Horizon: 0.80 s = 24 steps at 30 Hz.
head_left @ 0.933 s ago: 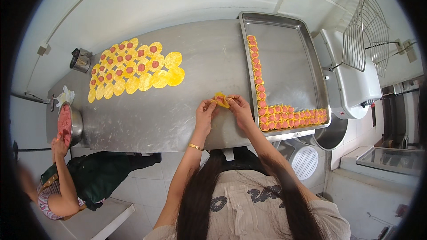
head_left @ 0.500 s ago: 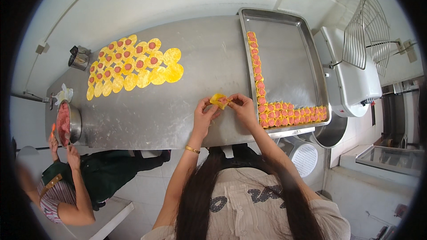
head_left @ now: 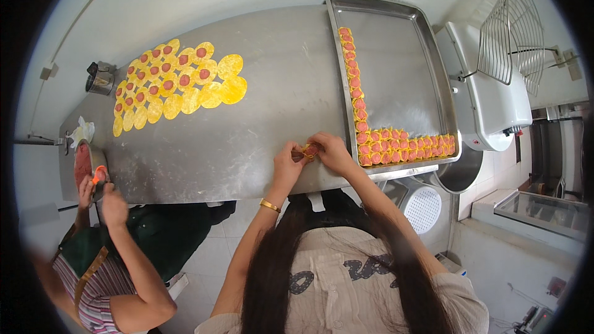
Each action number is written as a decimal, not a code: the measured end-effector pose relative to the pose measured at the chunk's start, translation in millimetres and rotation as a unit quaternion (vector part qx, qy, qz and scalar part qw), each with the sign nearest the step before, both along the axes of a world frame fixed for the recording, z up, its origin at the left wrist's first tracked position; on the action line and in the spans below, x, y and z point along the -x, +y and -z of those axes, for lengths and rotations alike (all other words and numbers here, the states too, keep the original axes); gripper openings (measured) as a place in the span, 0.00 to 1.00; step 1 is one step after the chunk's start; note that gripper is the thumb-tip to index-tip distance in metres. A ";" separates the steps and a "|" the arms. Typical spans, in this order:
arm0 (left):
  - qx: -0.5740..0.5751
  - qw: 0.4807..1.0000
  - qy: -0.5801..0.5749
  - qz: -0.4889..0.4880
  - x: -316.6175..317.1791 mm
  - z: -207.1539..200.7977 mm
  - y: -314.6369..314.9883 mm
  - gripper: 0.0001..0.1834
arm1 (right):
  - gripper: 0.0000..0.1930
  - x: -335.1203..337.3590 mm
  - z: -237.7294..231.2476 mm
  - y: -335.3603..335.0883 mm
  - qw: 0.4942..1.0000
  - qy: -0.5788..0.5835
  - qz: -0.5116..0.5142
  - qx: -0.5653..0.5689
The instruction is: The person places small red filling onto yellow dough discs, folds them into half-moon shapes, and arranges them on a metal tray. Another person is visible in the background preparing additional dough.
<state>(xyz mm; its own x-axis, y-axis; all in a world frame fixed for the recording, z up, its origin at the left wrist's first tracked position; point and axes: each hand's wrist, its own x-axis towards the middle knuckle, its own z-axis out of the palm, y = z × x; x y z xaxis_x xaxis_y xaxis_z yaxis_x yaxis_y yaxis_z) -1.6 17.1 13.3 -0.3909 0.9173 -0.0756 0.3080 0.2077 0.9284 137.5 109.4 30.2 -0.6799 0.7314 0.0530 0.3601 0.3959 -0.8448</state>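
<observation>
Head view. One dumpling [head_left: 311, 150] is pinched between both hands at the table's near edge, just left of the tray [head_left: 396, 74]. The left hand [head_left: 288, 164] is closed on its left side with thumb and fingertips pressed together; the right hand [head_left: 331, 151] is curled over its right side, fingers pinching the yellow wrapper. Red filling shows in the gap between the hands.

Handling, as judged: the piece is light, soft and easily torn; the filling is likely moist. Hold is best taken at the wrapper's rim, with light pressure and none on the filled centre.

Counts: one dumpling in hand. Finished dumplings [head_left: 402, 147] are set in an L on the tray, one column down its left edge and about two rows along its near edge; too small and crowded for an exact count, several dozen. Round wrappers [head_left: 176, 86] are laid out toward the table's far-left corner, roughly thirty, most topped with a red dab, a few bare at the right end.

One metal cup [head_left: 99, 78] stands at the far-left corner. One bowl [head_left: 86, 164] of red filling sits at the left edge, where another person's hands [head_left: 99, 188] are occupied. One mixer [head_left: 495, 96] stands right of the tray.
</observation>
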 end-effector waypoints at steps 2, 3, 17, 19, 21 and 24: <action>0.006 0.998 -0.056 -0.013 -0.5 -3.7 1.9 0.19 | 0.13 -0.9 -1.7 -0.5 1.000 -0.001 0.009 -0.026; 0.007 1.000 -0.020 0.006 0.3 -5.9 2.1 0.19 | 0.13 -2.0 -2.2 -0.7 0.999 0.002 0.012 -0.041; 0.067 0.989 0.032 0.132 13.5 -19.1 7.8 0.13 | 0.13 -9.7 5.1 -5.9 0.998 -0.014 0.020 -0.055; 0.054 0.988 0.042 0.135 14.4 -18.7 7.9 0.15 | 0.12 -10.3 3.4 -6.2 0.998 -0.034 0.010 -0.053; 0.056 0.986 0.078 0.138 13.7 -18.6 9.1 0.15 | 0.11 -7.8 2.8 -6.2 0.999 -0.044 -0.012 -0.023; 0.081 0.977 0.136 0.143 10.9 -19.0 11.1 0.15 | 0.10 -4.3 2.3 -7.7 0.998 -0.029 -0.003 -0.048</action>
<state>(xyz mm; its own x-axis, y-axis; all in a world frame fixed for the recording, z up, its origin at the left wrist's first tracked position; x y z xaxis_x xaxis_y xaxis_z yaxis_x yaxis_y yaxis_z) -12.5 28.2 32.3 -0.1469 0.9766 -0.1569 0.6055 0.2142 0.7664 141.8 101.7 27.9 -0.6887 0.7204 0.0827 0.4049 0.4767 -0.7803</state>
